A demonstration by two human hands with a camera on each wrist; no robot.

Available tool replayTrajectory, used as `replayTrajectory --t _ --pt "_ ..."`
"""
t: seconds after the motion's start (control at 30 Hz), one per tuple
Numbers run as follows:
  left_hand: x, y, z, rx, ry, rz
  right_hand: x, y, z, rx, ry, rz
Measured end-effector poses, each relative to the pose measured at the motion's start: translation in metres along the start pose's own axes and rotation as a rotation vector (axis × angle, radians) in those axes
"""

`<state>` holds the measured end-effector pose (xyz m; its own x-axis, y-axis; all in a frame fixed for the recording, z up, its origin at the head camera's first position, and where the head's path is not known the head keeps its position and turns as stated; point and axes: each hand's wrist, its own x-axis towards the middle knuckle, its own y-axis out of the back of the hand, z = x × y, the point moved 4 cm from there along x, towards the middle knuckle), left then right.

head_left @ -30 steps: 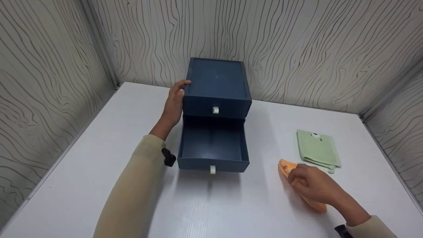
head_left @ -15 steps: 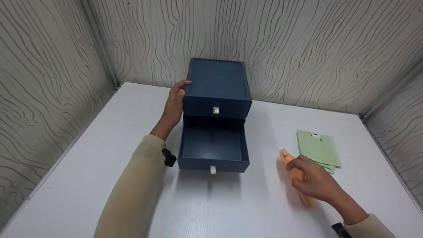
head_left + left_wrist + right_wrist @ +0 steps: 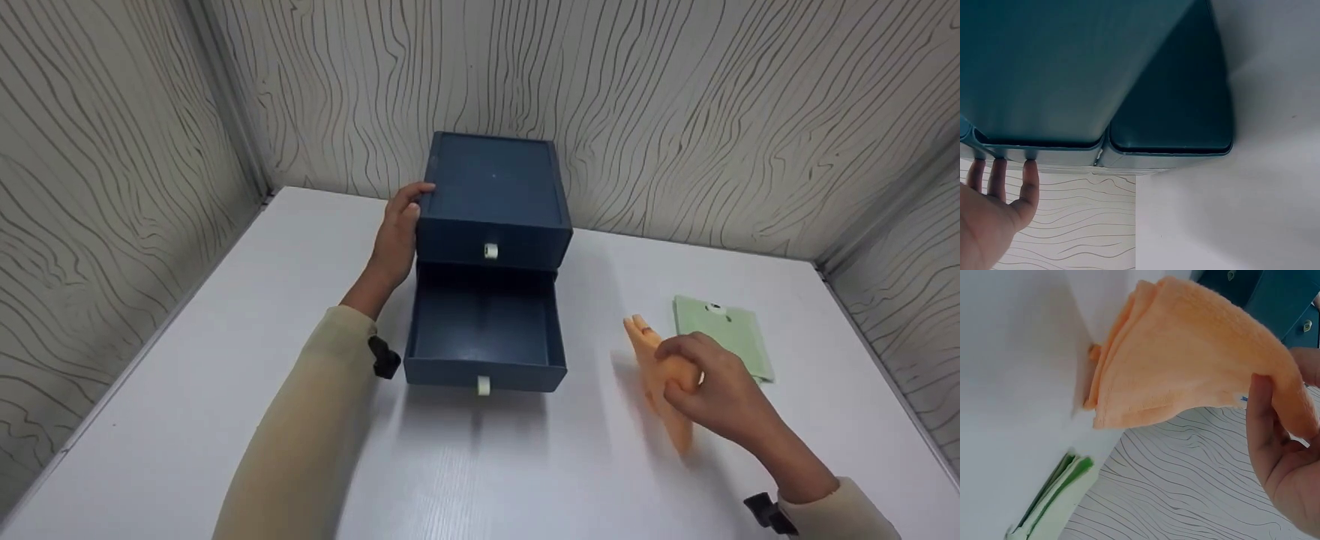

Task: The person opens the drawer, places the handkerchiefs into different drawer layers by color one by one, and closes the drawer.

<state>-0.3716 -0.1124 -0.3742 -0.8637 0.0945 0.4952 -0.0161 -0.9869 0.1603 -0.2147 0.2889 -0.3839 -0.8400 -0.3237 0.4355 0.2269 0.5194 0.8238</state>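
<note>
My right hand (image 3: 716, 386) pinches a folded orange towel (image 3: 652, 367) by its upper edge, between thumb and fingers. In the right wrist view the orange towel (image 3: 1185, 354) droops in layers from the fingers, its folded end close over the table. My left hand (image 3: 395, 236) rests against the left side of a dark blue drawer unit (image 3: 495, 180), with a fingertip over the top edge. The left wrist view has these straight fingers (image 3: 1030, 185) touching the unit's side. The unit's lower drawer (image 3: 484, 326) is pulled out and bare inside; its upper drawer (image 3: 450, 244) is closed.
A folded green towel (image 3: 731, 334) with an eye design lies on the white table (image 3: 247, 315), just beyond my right hand. Wood-grain patterned walls (image 3: 517, 67) stand behind and at both sides. Each drawer has a small pale pull, such as the lower pull (image 3: 483, 385).
My right hand has lifted the orange towel off the table and brought it slightly forward; the towel now hangs more upright. The left hand and the drawer unit stay put.
</note>
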Motion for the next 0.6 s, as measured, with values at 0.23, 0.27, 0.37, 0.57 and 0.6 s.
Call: replayTrajectory --t 0.23,0.27,0.37,0.57,0.6 --pt "-0.001 0.000 -0.001 -0.005 -0.030 -0.003 0.008 0.008 -0.012 0.018 0.005 0.054" --pt "-0.001 0.000 -0.002 0.000 -0.031 -0.004 0.010 0.009 -0.015 0.019 0.006 0.061" --pt "-0.001 0.000 -0.002 0.016 -0.021 -0.007 0.013 0.012 -0.022 0.040 0.012 0.082" --pt "0.000 0.000 -0.001 0.031 0.009 -0.009 0.024 0.021 -0.041 0.082 0.024 0.159" --pt "0.000 0.000 0.000 0.038 0.008 -0.008 0.026 0.023 -0.044 0.083 0.023 0.175"
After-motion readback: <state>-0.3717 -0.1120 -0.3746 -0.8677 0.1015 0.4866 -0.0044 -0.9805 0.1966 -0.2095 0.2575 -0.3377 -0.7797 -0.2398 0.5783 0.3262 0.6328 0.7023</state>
